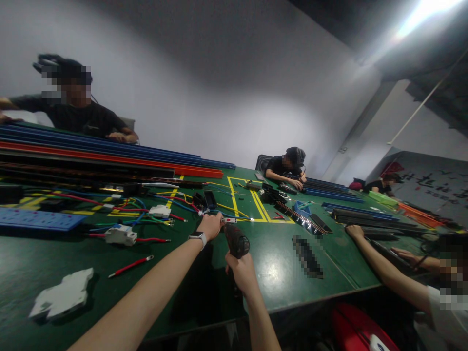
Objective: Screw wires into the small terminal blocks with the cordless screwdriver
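My right hand (242, 273) is wrapped round the handle of a dark cordless drill (237, 241), whose front end points away from me. Just beyond it, my left hand (211, 226), with a watch on the wrist, is closed on a white circuit breaker (229, 220) that shows a small red mark. The drill's front end meets or nearly meets this breaker; the exact contact is hidden. Left of my arm lie a breaker with red wires (120, 235), another wired breaker (160, 211), a short red cable (130, 266) and a loose white breaker (64, 296).
A blue socket strip (40, 220) lies at the left, with blue rails (91, 147) and an orange rail (201, 171) behind. A dark blurred object (307, 257) lies right of my hands. Co-workers sit across the green table (270, 273); another person's arm (387, 268) reaches in from the right.
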Tool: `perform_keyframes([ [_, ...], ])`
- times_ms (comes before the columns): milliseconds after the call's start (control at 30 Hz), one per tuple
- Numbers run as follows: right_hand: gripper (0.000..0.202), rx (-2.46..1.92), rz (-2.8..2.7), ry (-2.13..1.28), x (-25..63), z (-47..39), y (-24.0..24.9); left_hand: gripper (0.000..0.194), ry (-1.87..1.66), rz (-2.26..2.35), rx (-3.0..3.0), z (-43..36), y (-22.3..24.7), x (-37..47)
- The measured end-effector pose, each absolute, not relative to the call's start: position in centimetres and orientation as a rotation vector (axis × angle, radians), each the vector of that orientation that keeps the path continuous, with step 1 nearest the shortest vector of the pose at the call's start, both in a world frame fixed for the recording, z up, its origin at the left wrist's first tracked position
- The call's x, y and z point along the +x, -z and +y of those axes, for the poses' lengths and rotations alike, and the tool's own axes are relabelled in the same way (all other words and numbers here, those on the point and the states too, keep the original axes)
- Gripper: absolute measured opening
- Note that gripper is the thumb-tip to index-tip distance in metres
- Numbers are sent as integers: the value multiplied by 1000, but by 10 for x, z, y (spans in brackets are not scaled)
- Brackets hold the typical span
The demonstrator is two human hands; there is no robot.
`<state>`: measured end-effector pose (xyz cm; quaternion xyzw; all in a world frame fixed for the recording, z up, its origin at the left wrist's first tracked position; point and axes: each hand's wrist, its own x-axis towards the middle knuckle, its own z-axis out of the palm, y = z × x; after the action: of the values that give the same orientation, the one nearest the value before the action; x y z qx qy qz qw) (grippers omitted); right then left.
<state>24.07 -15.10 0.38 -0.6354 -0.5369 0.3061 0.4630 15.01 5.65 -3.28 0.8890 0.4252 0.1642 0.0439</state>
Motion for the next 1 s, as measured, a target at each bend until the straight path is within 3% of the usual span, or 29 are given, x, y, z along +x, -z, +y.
perform_keyframes([
  [267, 12, -1510, -1248, -795, 237, -155, -1, 32, -535, 1257, 2728, 58, 35, 147],
  [433, 28, -1510, -1136, -633, 249, -174, 1, 42, -570, 1252, 2695, 60, 37, 147],
  [700, 33, -2010, -1303, -202, 317, -177, -22, 32, -601, 1265, 2617, 65, 37, 147],
  [1000, 50, -2523, -1508, -155, 358, -150, -30, 36, -774, 1281, 2499, 68, 34, 139],
])
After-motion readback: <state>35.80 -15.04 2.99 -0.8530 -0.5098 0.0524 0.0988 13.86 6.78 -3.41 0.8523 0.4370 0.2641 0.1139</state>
